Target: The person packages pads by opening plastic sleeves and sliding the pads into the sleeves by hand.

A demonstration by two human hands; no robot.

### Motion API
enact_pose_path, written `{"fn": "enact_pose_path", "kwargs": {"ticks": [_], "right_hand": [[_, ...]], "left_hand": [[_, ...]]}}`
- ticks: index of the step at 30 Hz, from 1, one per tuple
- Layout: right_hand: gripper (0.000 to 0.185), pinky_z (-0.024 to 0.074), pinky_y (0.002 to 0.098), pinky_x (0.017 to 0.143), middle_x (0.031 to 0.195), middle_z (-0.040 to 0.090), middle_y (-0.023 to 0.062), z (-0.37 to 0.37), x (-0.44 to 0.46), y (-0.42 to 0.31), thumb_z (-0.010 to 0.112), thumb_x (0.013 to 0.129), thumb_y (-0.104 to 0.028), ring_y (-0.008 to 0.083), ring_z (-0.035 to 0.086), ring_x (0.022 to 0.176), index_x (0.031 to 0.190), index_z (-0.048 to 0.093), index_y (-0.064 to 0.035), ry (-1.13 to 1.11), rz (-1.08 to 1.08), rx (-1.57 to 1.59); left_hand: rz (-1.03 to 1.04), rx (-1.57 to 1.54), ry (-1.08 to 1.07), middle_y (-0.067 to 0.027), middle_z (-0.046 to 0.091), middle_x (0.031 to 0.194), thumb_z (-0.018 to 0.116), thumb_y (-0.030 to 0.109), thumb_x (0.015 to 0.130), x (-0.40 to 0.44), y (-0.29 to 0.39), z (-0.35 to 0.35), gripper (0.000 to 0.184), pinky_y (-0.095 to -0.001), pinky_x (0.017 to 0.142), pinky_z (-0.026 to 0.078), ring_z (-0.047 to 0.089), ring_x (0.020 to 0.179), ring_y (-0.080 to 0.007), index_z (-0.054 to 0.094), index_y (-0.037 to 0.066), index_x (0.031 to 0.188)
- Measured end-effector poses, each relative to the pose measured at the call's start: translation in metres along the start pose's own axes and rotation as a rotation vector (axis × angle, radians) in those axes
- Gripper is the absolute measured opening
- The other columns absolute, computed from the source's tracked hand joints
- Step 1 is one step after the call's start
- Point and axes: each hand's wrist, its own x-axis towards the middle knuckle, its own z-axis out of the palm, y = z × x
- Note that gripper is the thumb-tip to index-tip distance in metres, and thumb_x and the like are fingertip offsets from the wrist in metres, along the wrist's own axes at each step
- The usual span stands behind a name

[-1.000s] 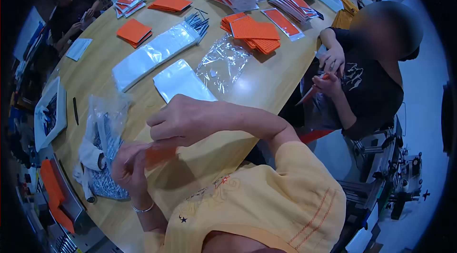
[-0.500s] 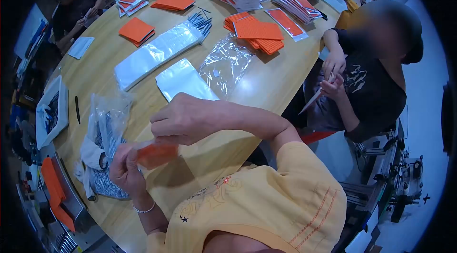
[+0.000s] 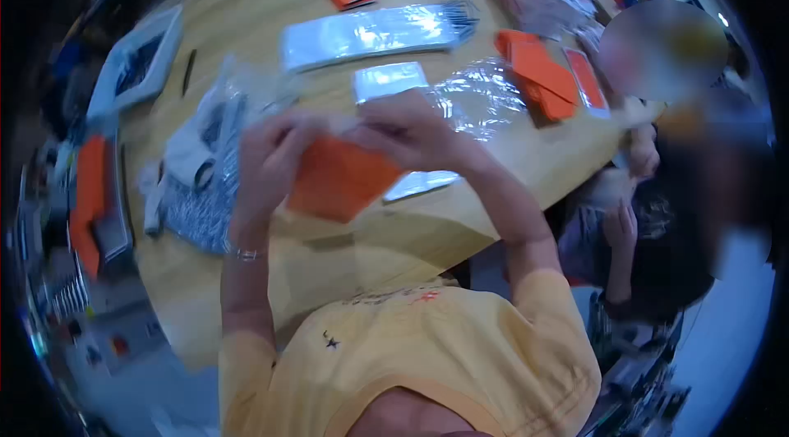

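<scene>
Held up in front of my chest is a flat orange card [image 3: 341, 182], blurred by motion. My left hand [image 3: 275, 162] pinches its left upper edge, with the fingers closed. At its right upper corner, my right hand [image 3: 411, 133] grips with thumb and fingers together. Something pale, perhaps clear plastic, shows between the two hands, but blur hides what it is. Behind my right hand lies a pile of clear plastic sleeves [image 3: 390, 78], partly covered by the hand.
A long pack of plastic sleeves [image 3: 362, 36] lies farther back, near orange card stacks [image 3: 542, 80]. Left are a plastic bag of grey pieces [image 3: 201, 207], a black pen [image 3: 190, 71] and a white tray [image 3: 171, 47]. A co-worker's hand [image 3: 645, 154] is at the right.
My view has turned, so the table's things sit farther right and higher. Both hands have risen with the orange card, and my right hand has moved from above it to its right corner.
</scene>
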Motion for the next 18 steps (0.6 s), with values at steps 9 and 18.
{"fn": "enact_pose_path", "kwargs": {"ticks": [9, 18], "right_hand": [[0.021, 0.0326, 0.0184, 0.051, 0.063, 0.052, -0.0038, -0.011, -0.003, 0.012, 0.062, 0.088, -0.019, 0.0055, 0.041, 0.058, 0.077, 0.063, -0.0009, 0.306, 0.563, 0.516], [0.009, 0.0358, 0.0169, 0.054, 0.066, 0.055, -0.0033, -0.032, -0.041, 0.032, 0.064, 0.085, -0.008, 0.0052, 0.044, 0.058, 0.090, 0.066, -0.0005, 0.058, 0.568, 0.427]], "left_hand": [[-0.148, -0.300, -0.192, 0.0035, 0.050, 0.059, 0.060, 0.023, 0.089, 0.065, 0.002, 0.025, 0.027, -0.0189, 0.051, 0.032, 0.038, 0.055, -0.0047, 0.064, 0.001, 0.073], [-0.006, -0.050, -0.235, 0.0016, 0.052, 0.058, 0.062, 0.015, 0.084, 0.067, 0.007, 0.053, 0.021, -0.0220, 0.053, 0.035, 0.042, 0.055, -0.0093, 0.063, -0.003, 0.073]]}}
